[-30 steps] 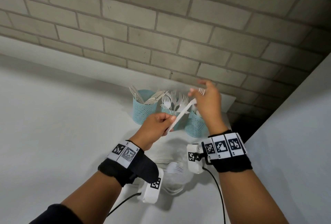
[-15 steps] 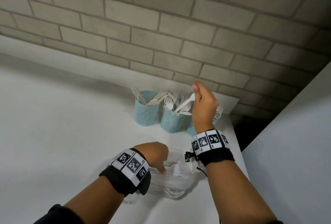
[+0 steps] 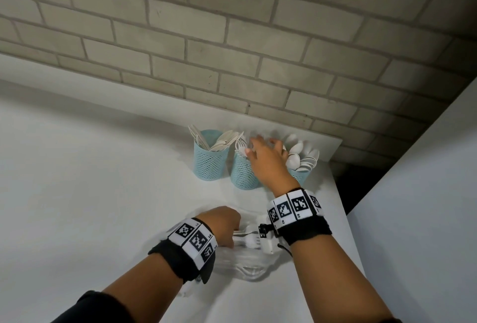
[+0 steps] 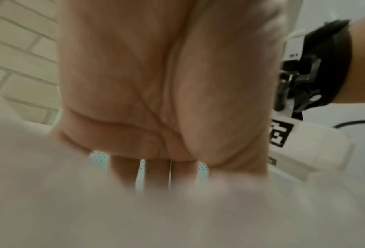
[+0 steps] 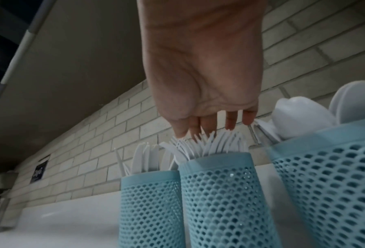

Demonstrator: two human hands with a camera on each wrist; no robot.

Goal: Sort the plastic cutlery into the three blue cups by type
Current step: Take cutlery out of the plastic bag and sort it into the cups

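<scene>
Two hands at work, and we start at the right one's fingers [image 5: 230, 120]. They hang straight and spread above the fork tines of the middle cup [image 5: 224, 193], tips just at or barely touching the tines; we see nothing gripped. Our right hand [image 3: 268, 162] sits over the middle cup [image 3: 244, 175] in the head view, hiding much of its mouth. We judge a fork has just gone in and the fingers are settling the bunch.

Our left hand [image 3: 223, 223] is down at the loose cutlery pile [image 3: 247, 239], near edge of the worktop [image 3: 103, 180], inside what looks like a clear plastic bag [image 3: 247, 268]. Fingers are bent down toward the white pieces, a fork head showing just beside them. Whether they already pinch a piece we cannot tell; the left wrist view is mostly palm and blur.

Outward: three blue mesh cups in a row against the brick wall [image 3: 232, 39]. Left cup [image 3: 210, 160] holds flat blades, knives by our reading. Middle holds forks. Right cup [image 3: 300, 174] holds spoons [image 3: 300, 155], bowls up.

Doing this step well, in our judgement:
- lift the right hand straight up, so no tine catches a finger and drags a fork out;
- the cups look light and top-heavy, so avoid a sideways knock;
- have the left hand pick one piece by the handle, and check its head before choosing a cup.
</scene>
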